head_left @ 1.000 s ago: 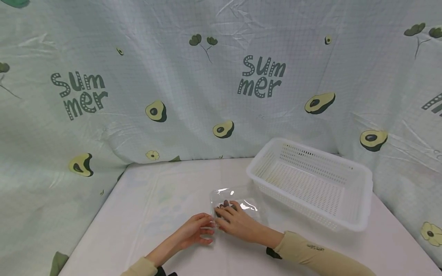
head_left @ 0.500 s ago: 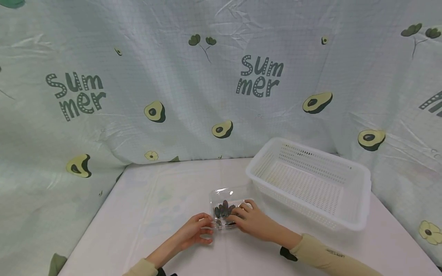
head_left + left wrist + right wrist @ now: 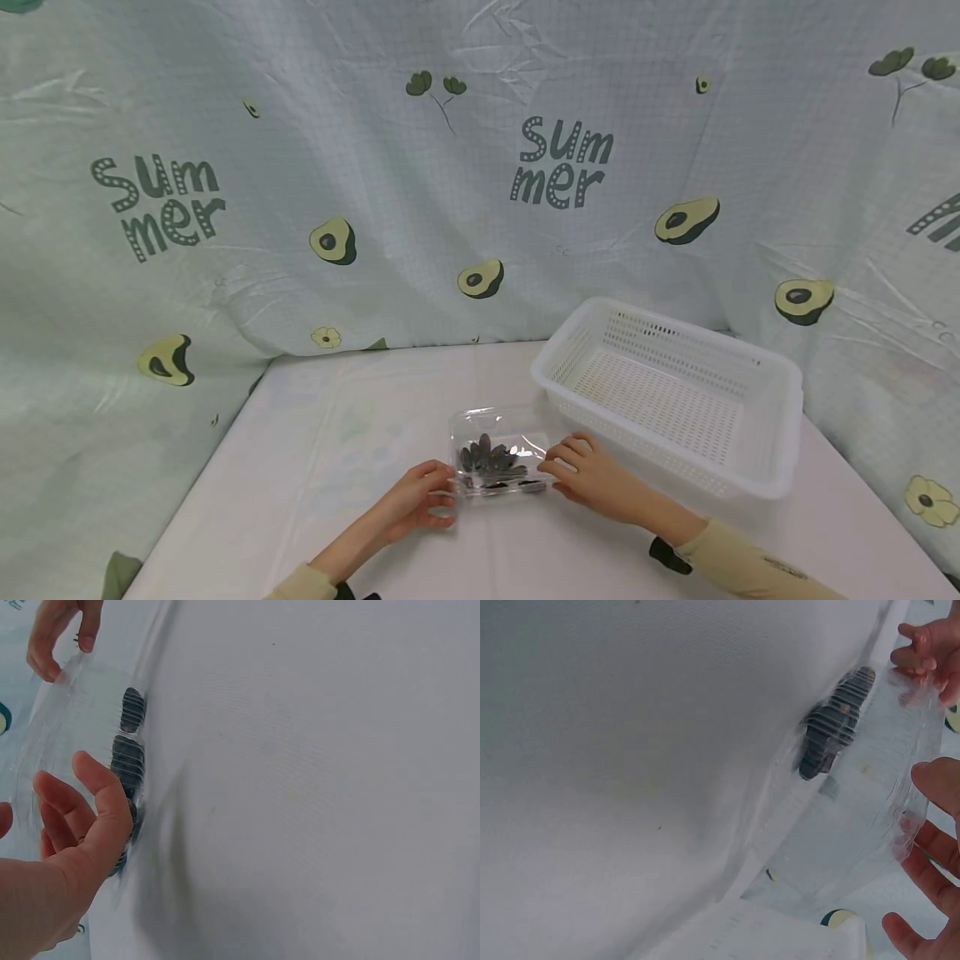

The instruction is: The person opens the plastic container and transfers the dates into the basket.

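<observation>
A clear plastic box (image 3: 468,419) stands on the white table with several dark, oblong pieces (image 3: 485,454) inside; their kind is too small to tell. At the box's left end is my left hand (image 3: 420,504), its fingers loosely bent beside the wall; in the left wrist view, the left hand (image 3: 82,832) overlaps the plastic. My right hand (image 3: 600,483) touches the right end. From the right wrist, my right hand (image 3: 937,832) shows thumb and fingers spread around a corner, without a clear grip. The dark pieces (image 3: 836,724) lie along the box's low side.
Behind and to the right stands a white perforated basket (image 3: 761,492), close to the box and my right hand. A cloth printed with avocados (image 3: 480,279) hangs behind the white table (image 3: 337,433).
My right hand has moved right from over the dark pieces to the box's right end, uncovering them. The left hand stays at the left end.
</observation>
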`<state>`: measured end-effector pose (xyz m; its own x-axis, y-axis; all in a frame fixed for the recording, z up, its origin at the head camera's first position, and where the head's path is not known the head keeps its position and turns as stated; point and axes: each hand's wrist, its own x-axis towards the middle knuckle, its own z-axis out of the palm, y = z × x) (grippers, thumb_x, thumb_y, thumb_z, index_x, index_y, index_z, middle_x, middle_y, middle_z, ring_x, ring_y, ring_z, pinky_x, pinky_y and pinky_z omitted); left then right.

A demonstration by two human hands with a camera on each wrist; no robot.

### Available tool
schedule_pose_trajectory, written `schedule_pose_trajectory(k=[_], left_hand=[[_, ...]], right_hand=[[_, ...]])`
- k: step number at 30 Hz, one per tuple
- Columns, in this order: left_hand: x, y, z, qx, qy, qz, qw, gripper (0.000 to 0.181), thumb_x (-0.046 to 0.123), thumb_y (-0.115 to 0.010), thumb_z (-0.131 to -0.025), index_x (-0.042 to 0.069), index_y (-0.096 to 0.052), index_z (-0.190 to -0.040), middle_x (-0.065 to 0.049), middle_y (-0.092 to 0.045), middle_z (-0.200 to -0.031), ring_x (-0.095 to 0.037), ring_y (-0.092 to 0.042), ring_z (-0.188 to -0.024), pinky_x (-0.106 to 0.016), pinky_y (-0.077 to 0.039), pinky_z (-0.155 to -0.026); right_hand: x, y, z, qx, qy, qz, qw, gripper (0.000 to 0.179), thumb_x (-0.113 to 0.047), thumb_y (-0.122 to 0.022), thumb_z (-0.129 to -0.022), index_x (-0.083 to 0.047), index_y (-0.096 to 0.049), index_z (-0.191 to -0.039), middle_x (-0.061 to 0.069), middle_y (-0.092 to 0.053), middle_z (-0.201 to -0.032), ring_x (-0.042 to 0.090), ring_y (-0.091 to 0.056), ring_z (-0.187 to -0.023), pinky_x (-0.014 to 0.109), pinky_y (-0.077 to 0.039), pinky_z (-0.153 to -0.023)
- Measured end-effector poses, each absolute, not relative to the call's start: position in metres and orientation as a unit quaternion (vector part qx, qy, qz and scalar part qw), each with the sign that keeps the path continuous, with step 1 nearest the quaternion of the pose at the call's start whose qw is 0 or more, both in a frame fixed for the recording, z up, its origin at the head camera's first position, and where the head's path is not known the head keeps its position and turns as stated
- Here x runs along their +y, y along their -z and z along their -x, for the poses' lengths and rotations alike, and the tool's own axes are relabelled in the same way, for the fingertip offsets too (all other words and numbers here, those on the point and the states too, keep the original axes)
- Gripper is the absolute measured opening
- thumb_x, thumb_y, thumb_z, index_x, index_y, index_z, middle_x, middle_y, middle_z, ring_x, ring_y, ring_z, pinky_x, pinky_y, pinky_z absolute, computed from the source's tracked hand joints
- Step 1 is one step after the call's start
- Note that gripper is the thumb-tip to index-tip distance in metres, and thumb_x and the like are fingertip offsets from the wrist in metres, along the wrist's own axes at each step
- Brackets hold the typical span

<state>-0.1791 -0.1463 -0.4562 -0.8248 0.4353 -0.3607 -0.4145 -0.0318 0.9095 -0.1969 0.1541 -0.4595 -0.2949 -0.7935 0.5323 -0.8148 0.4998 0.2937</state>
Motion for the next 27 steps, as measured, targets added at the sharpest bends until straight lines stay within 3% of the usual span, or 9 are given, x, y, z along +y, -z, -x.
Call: schedule_pose_trajectory(k=[2,6,11,20,27], left_hand=[[-0.147,0.456,0.180,0.630,-0.717,-0.007,0.297,0.023,0.026,-0.047,-0.092,0.006,-0.045,-0.103,0.001,-0.051,-0.081,-0.007,-0.053,-0.070,-0.029,-0.050,-0.064],[-0.147,0.456,0.181,0.632,-0.715,-0.002,0.298,0.025,0.028,-0.048,-0.092,0.006,-0.045,-0.104,0.001,-0.051,-0.082,-0.007,-0.053,-0.070,-0.030,-0.050,-0.064],[-0.145,0.455,0.182,0.632,-0.716,0.002,0.296,0.025,0.028,-0.048,-0.092,0.006,-0.045,-0.103,0.001,-0.051,-0.082,-0.007,-0.053,-0.070,-0.030,-0.051,-0.063],[-0.143,0.454,0.182,0.629,-0.716,0.019,0.303,0.021,0.030,-0.043,-0.093,0.010,-0.045,-0.101,0.000,-0.049,-0.085,-0.007,-0.052,-0.070,-0.030,-0.051,-0.064],[-0.140,0.451,0.183,0.625,-0.718,0.025,0.305,0.020,0.031,-0.039,-0.094,0.012,-0.045,-0.097,0.002,-0.050,-0.083,-0.007,-0.053,-0.068,-0.031,-0.051,-0.064]], right_hand=[[0.159,0.458,0.196,-0.806,-0.022,-0.499,0.318,0.036,-0.021,-0.071,-0.071,-0.018,-0.055,-0.103,-0.004,-0.054,-0.098,0.015,-0.050,-0.093,0.036,-0.036,-0.086],[0.168,0.455,0.197,-0.812,-0.031,-0.493,0.311,0.015,-0.026,-0.052,-0.090,-0.017,-0.056,-0.101,-0.004,-0.054,-0.100,0.016,-0.049,-0.095,0.034,-0.035,-0.086],[0.176,0.453,0.199,-0.815,-0.039,-0.483,0.319,0.033,-0.033,-0.027,-0.097,-0.017,-0.055,-0.096,-0.004,-0.055,-0.100,0.015,-0.049,-0.095,0.032,-0.036,-0.085],[0.184,0.453,0.207,-0.801,-0.084,-0.492,0.331,0.030,-0.028,-0.033,-0.097,-0.013,-0.056,-0.087,-0.003,-0.056,-0.093,0.015,-0.052,-0.091,0.028,-0.037,-0.083],[0.187,0.448,0.212,-0.800,-0.103,-0.488,0.333,0.030,-0.028,-0.033,-0.097,-0.014,-0.058,-0.088,-0.004,-0.058,-0.091,0.013,-0.052,-0.090,0.025,-0.039,-0.078]])
